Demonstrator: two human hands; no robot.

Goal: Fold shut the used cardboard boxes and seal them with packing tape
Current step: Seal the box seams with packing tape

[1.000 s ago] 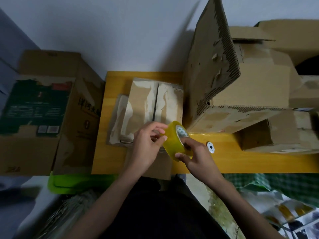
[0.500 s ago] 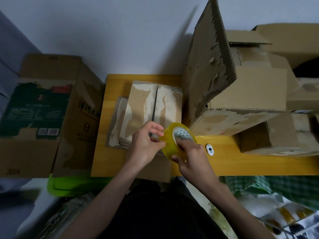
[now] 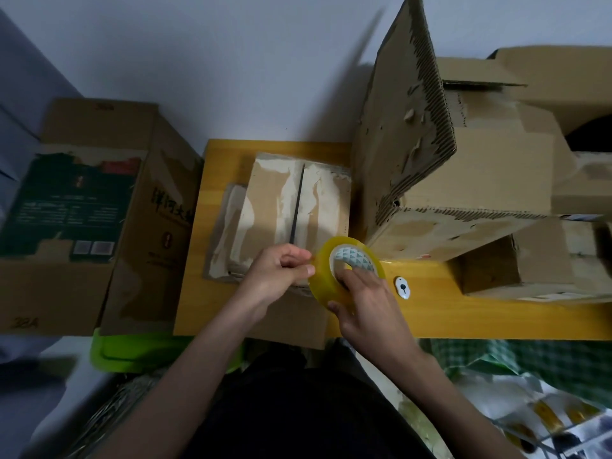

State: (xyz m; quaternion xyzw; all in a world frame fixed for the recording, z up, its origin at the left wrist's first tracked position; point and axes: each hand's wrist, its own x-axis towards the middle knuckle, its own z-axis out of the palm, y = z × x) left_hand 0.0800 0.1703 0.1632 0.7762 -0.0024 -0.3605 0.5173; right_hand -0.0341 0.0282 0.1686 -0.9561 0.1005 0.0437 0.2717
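A small used cardboard box (image 3: 291, 200) with its two top flaps folded shut lies on the yellow wooden table (image 3: 430, 313) in front of me. Just over its near right corner I hold a roll of yellowish packing tape (image 3: 323, 279). My right hand (image 3: 367, 299) grips the roll with fingers through its core. My left hand (image 3: 278, 276) pinches at the roll's outer edge with thumb and fingertips. No free strip of tape is visible.
A large open box (image 3: 447, 180) with a raised torn flap stands to the right, on smaller boxes (image 3: 496, 273). A printed box (image 3: 82, 210) stands left of the table. A small white tag (image 3: 402, 287) lies by my right hand. A green lid (image 3: 132, 352) sits below.
The roll has turned in my right hand so its patterned core faces up more. My left fingertips stay at the roll's rim. The boxes have not moved.
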